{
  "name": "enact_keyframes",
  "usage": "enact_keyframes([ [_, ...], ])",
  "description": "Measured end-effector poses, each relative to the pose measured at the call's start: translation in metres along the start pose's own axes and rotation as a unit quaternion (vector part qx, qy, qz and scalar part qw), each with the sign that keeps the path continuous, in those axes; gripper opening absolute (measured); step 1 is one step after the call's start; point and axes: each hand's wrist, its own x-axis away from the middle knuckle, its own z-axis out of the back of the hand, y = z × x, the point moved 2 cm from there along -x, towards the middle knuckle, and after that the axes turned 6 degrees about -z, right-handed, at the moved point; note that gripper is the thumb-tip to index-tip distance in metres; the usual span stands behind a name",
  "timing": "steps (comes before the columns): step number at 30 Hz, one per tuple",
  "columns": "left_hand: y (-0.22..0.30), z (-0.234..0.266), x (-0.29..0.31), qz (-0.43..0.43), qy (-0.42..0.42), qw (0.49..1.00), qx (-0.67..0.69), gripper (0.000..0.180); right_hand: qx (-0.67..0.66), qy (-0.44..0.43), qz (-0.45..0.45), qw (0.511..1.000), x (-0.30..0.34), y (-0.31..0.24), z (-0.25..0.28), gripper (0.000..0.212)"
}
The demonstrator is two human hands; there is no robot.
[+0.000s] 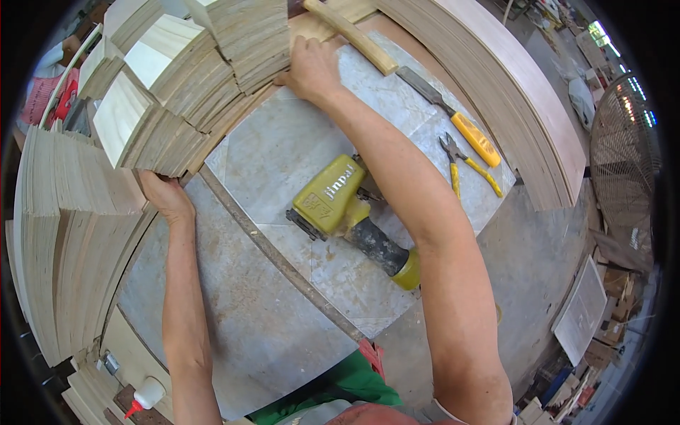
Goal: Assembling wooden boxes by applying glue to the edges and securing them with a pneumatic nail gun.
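Note:
A tall stack of curved plywood pieces point(202, 92) stands at the far left of the worktable. My left hand point(167, 194) is closed at its near lower corner, with the fingers mostly hidden beneath the wood. At the far lower end of the stack, my right hand point(314, 69) is closed with bent fingers, its thumb against the bottom edge. A green nail gun point(333, 198) with a black grip lies on the table between my forearms. To its right are yellow-handled cutting pliers point(455, 150) and a chisel point(474, 138) with a yellow handle. Beyond them lies a hammer's wooden handle point(354, 39).
Another plywood stack point(57, 234) rises along the left edge, and a long curved stack point(496, 92) borders the far right. A white glue bottle point(149, 393) with a red tip lies at lower left. A large fan point(627, 163) stands at right. Someone in pink sits far left.

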Motion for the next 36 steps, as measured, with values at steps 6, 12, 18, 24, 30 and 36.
enact_keyframes([
  [6,-0.007,0.008,-0.003,0.021,-0.021,1.000,-0.002,0.044,0.035,-0.021,0.013,0.999,-0.008,0.011,-0.004,0.056],
  [12,-0.009,0.009,-0.004,0.013,-0.023,1.000,-0.003,0.045,0.049,-0.036,0.027,0.998,-0.016,0.011,-0.001,0.054],
  [18,-0.008,0.010,-0.003,0.021,-0.022,1.000,0.000,0.044,0.037,-0.078,0.005,0.996,-0.022,0.015,-0.004,0.047],
  [24,-0.005,0.006,-0.001,0.009,0.008,1.000,-0.007,0.035,-0.026,-0.110,-0.012,0.994,-0.030,0.022,-0.002,0.047],
  [30,0.040,-0.005,0.059,-0.022,0.004,0.985,-0.171,0.027,-0.122,-0.146,-0.036,0.981,-0.037,0.035,-0.013,0.045],
  [36,0.018,-0.097,0.084,0.004,-0.247,0.948,-0.203,0.025,-0.283,-0.102,-0.038,0.953,-0.031,0.042,-0.020,0.042],
])
